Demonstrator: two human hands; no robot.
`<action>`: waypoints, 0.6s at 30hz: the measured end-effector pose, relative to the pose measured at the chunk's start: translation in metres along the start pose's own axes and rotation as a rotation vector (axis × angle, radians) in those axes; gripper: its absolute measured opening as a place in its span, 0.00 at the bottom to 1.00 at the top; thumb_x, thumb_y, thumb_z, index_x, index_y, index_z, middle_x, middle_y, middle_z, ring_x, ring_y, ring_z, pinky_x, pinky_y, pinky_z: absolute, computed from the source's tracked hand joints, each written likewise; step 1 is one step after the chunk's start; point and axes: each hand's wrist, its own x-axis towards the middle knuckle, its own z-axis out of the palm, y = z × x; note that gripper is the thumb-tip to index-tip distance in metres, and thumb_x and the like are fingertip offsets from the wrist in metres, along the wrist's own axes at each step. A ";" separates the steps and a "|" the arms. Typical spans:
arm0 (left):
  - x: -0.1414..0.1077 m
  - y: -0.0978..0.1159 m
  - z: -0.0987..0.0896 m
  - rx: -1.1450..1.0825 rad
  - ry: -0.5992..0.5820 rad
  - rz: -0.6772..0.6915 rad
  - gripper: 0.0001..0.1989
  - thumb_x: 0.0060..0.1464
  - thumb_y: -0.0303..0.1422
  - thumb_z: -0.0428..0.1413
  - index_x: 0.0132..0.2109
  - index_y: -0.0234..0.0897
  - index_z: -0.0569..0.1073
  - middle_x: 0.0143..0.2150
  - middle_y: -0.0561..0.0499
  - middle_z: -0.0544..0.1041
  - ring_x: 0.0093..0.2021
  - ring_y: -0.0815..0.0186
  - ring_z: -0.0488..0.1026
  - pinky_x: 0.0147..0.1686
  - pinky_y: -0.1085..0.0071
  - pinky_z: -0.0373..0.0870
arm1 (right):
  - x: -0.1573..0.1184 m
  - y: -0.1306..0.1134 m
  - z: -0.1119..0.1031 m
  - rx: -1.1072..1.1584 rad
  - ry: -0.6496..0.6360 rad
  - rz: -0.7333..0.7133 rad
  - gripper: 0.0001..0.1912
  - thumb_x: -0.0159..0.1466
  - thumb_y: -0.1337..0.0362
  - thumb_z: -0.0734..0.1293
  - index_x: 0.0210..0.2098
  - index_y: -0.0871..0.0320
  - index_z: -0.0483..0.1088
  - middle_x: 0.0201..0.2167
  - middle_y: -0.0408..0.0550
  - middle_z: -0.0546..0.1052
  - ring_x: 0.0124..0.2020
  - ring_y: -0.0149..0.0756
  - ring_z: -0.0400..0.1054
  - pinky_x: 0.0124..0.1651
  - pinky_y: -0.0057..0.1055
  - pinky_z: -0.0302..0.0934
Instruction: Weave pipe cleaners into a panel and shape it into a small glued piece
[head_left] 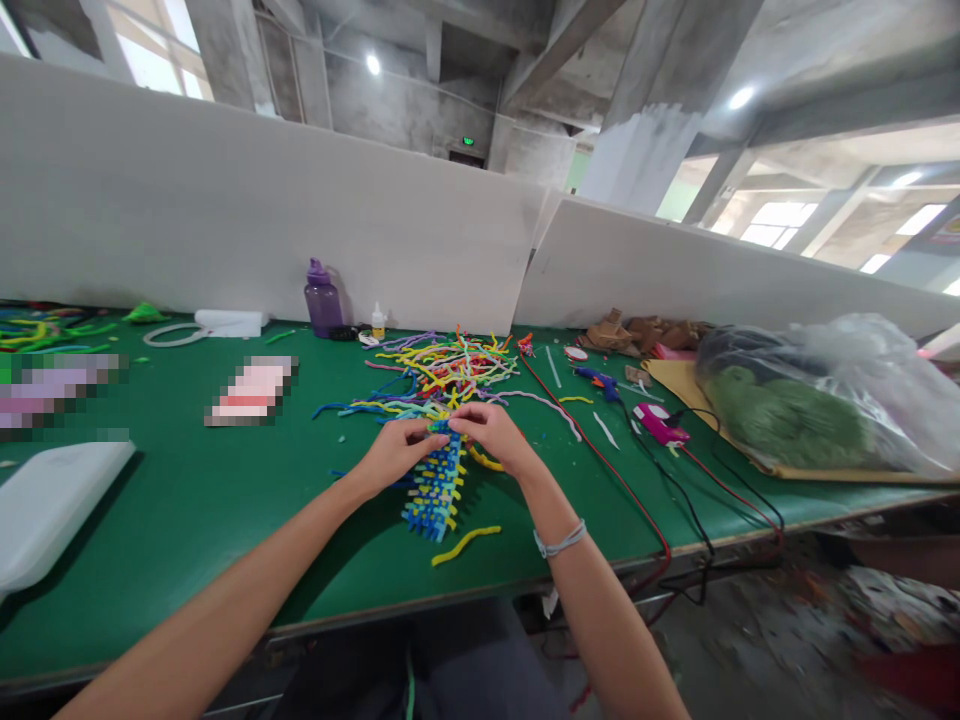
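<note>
A woven strip of blue, yellow and pale pipe cleaners (435, 490) hangs toward the near edge of the green table. At its top end, my left hand (397, 452) pinches it from the left with thumb and fingers. My right hand (491, 432) holds the same end from the right, its fingertips close to the left ones. Loose pipe cleaners in many colours (465, 370) fan out just beyond both hands. A single yellow piece (466, 545) lies to the right of the strip's lower end.
A purple bottle (322, 300) and a small glue bottle (378, 322) stand by the white partition (420, 240). Rightward lie a blue glue gun (598, 382), a pink device (660, 425), cables and a plastic bag (795, 410). A white container (60, 510) is at left.
</note>
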 end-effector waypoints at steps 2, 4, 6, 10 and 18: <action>0.000 0.001 0.000 0.013 0.015 0.010 0.19 0.51 0.44 0.51 0.23 0.32 0.66 0.19 0.57 0.59 0.21 0.74 0.53 0.21 0.76 0.49 | -0.001 -0.001 0.000 0.028 -0.001 0.029 0.10 0.51 0.59 0.66 0.28 0.60 0.70 0.24 0.41 0.69 0.25 0.27 0.61 0.25 0.24 0.56; -0.001 0.002 -0.001 0.012 0.020 0.016 0.18 0.51 0.44 0.51 0.25 0.32 0.68 0.20 0.57 0.60 0.22 0.73 0.54 0.21 0.76 0.49 | -0.001 -0.002 0.000 0.065 -0.010 0.030 0.09 0.50 0.60 0.66 0.27 0.60 0.70 0.24 0.40 0.68 0.25 0.26 0.60 0.26 0.23 0.56; -0.001 0.003 -0.001 0.001 0.032 0.017 0.17 0.51 0.44 0.52 0.28 0.32 0.70 0.21 0.56 0.61 0.22 0.73 0.55 0.21 0.76 0.50 | -0.001 -0.002 -0.001 0.104 -0.021 0.025 0.09 0.50 0.60 0.67 0.27 0.60 0.70 0.24 0.40 0.68 0.25 0.26 0.60 0.26 0.23 0.56; -0.001 0.006 -0.002 -0.018 0.043 0.015 0.16 0.50 0.43 0.53 0.33 0.33 0.71 0.21 0.57 0.61 0.23 0.73 0.55 0.21 0.76 0.50 | -0.001 -0.003 0.000 0.153 -0.024 0.037 0.09 0.49 0.60 0.67 0.26 0.60 0.69 0.22 0.39 0.67 0.24 0.25 0.59 0.26 0.23 0.55; -0.001 0.011 -0.002 -0.066 0.063 -0.006 0.16 0.49 0.43 0.54 0.27 0.33 0.69 0.20 0.58 0.61 0.21 0.74 0.55 0.20 0.77 0.49 | -0.001 -0.001 0.001 0.153 -0.012 0.055 0.10 0.51 0.59 0.66 0.26 0.60 0.69 0.24 0.40 0.67 0.25 0.26 0.60 0.25 0.22 0.56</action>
